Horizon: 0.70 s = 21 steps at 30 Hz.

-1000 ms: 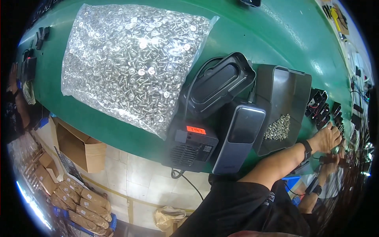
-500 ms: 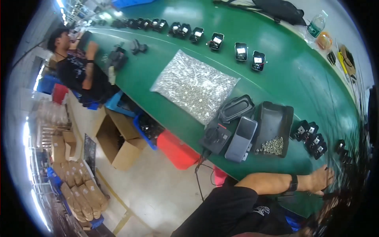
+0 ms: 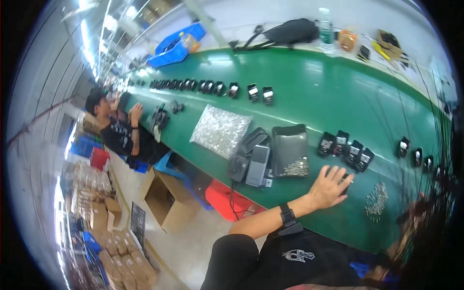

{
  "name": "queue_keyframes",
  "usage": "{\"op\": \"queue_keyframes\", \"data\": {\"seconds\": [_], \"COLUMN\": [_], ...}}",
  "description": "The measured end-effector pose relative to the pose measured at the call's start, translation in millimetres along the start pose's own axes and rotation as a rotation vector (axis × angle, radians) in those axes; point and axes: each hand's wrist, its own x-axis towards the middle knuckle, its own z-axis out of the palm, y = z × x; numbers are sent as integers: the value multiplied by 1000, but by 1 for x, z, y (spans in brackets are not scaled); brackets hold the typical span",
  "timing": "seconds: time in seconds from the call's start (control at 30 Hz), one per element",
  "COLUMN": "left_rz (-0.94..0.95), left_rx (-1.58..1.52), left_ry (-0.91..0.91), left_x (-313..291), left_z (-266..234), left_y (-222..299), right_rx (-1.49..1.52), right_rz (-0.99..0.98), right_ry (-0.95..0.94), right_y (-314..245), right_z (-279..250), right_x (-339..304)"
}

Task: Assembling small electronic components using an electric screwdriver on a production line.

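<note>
Moved in nearer the black housings (image 3: 355, 153) on the green table (image 3: 290, 104), the left hand (image 3: 331, 187) arches palm-down, fingers spread over a dark piece (image 3: 344, 190), grip impossible to tell.

Left arm ran from the near middle toward the right, elbow bent, upper part inside a black sleeve (image 3: 229, 256). Left forearm (image 3: 258, 224) was bare, slanting up toward the far right. Left wrist (image 3: 300, 207) sat about straight, in line with the forearm; black band (image 3: 288, 217) just behind it. Left hand (image 3: 329, 189) was palm down, back facing up, fingers (image 3: 333, 173) a bit spread and pointing far and right; grip below hidden by the hand. Right arm (image 3: 394, 247) was only a dim, blurred patch at near right; right hand couldn't be made out.
</note>
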Motion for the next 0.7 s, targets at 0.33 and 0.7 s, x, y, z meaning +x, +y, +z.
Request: {"op": "queue_keyframes", "data": {"seconds": [0.33, 0.7], "left_rz": [84, 478], "left_rx": [178, 80], "left_ry": [-171, -185], "left_x": [29, 92], "left_z": [-40, 76], "left_y": [45, 90], "right_rx": [7, -32], "right_rz": [100, -18], "right_ry": [43, 61], "right_y": [-67, -84], "right_z": [46, 53], "right_x": [14, -16]}}
